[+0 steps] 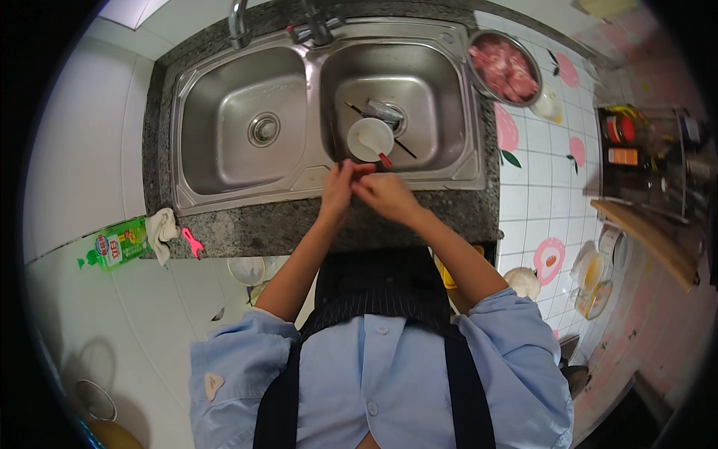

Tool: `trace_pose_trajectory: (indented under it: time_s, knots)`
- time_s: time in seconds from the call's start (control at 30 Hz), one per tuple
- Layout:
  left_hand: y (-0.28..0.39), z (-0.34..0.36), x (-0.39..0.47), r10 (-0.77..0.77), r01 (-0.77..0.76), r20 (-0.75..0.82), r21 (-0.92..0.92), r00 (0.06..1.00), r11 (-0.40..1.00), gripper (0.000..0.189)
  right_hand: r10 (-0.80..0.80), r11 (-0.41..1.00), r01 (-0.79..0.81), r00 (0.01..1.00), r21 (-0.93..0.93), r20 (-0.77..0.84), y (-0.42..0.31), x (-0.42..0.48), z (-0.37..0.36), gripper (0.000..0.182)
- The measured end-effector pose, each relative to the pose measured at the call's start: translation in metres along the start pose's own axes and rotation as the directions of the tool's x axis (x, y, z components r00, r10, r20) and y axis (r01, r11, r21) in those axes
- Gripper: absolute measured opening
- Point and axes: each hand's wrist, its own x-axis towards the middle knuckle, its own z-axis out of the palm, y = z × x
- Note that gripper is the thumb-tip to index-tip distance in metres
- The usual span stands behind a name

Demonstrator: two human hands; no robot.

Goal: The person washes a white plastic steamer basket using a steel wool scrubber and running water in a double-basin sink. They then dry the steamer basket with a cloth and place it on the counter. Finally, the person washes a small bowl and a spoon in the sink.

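Both hands meet over the front rim of a steel double sink (303, 179). My left hand (338, 191) and my right hand (387, 193) touch at the fingers, and whether anything small is between them cannot be seen. Just beyond them, in the right basin, stands a white bowl (359, 127) with a white spoon (370, 140) that has a red handle end. Dark chopsticks (405, 148) lie under or beside the bowl. A crumpled clear or silvery item (384, 110) lies by the drain. The left basin (216, 146) shows its drain.
A metal bowl of raw meat (505, 70) stands right of the sink, near a tiled surface. The faucet (317, 28) rises behind. At left are a green detergent bottle (120, 244), a white cloth (162, 230) and a pink peeler-like tool (192, 242). A wooden board (645, 241) leans by a condiment rack (642, 163).
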Motion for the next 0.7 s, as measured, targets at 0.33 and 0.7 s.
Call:
trace_pose_trajectory:
  time_s: [0.33, 0.7]
  knots:
    - [0.027, -0.05, 0.013, -0.113, 0.106, -0.214, -0.047, 0.97, 0.993, 0.014, 0.609, 0.792, -0.61, 0.792, 0.013, 0.033, 0.224, 0.092, 0.054, 0.042]
    - [0.018, -0.116, 0.066, 0.768, 0.035, -0.133, 0.989, 0.626, 0.142, 0.036, 0.513, 0.849, -0.527, 0.838, 0.031, 0.187, 0.098, 0.128, -0.034, 0.031]
